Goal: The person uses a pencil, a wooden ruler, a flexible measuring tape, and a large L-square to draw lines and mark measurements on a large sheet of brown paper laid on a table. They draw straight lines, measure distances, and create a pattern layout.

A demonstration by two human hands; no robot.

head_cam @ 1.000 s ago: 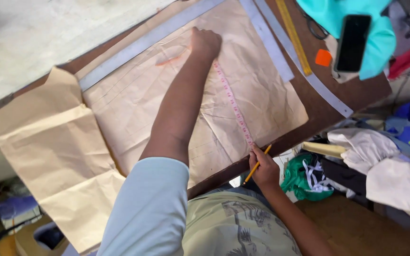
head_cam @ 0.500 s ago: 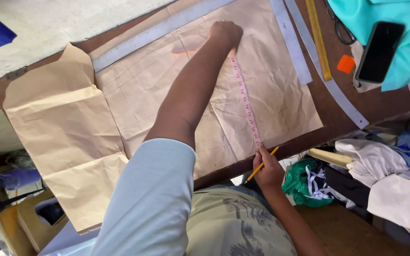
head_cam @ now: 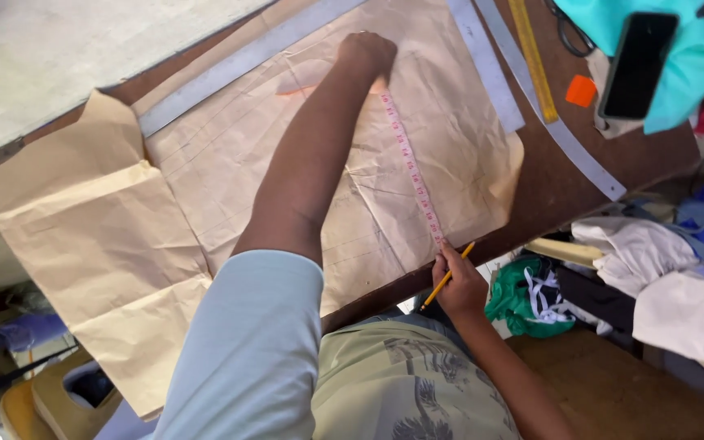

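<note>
1. Head view: left hand point(head_cam: 366, 54) presses the tape measure point(head_cam: 411, 167) end at 12 o'clock on brown paper point(head_cam: 230, 155).
2. Right hand point(head_cam: 459, 285) pinches tape and pencil point(head_cam: 447, 277) at 5 o'clock, desk point(head_cam: 564, 183) edge.
3. Tape seems light, limp, slippery; hold both ends taut.

1. Measuring tape point(head_cam: 411, 167): pink, narrow, stretched taut and flat, running from 12 o'clock to 6 o'clock across the paper.
2. Brown pattern paper point(head_cam: 230, 163): creased, with faint ruled lines, lying flat on the table.
3. Pencil point(head_cam: 446, 277): yellow, tilted, at the paper's 5 o'clock edge.
</note>
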